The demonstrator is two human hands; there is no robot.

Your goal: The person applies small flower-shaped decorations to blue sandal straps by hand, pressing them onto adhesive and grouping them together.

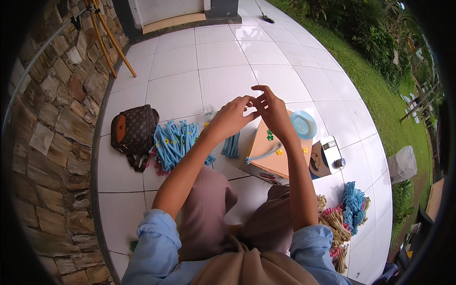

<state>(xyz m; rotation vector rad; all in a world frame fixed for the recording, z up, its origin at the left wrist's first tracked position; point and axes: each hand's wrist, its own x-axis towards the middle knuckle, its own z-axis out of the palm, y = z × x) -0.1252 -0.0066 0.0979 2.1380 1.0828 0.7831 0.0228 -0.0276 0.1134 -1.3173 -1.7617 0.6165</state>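
Observation:
My left hand (233,115) and my right hand (274,114) meet at the fingertips, raised in front of me above the tiles and a box. Both pinch, with the right index finger stretched out; anything between them is too small to make out. Below the right hand stands the box with a peach top (262,141). On it lie a light blue strip (266,155), green flower-shaped pieces (270,136) and yellow flower-shaped pieces (279,152). A translucent blue dish (303,124) rests at its far right corner. Left of the box lies a small bundle of blue strips (231,146).
A large heap of blue strips (175,142) lies beside a brown patterned backpack (135,129) on the left. A blue and white container (327,159) stands right of the box. Nearer are beige, pink and blue bundles (338,223). A stone wall (52,142) borders the left side.

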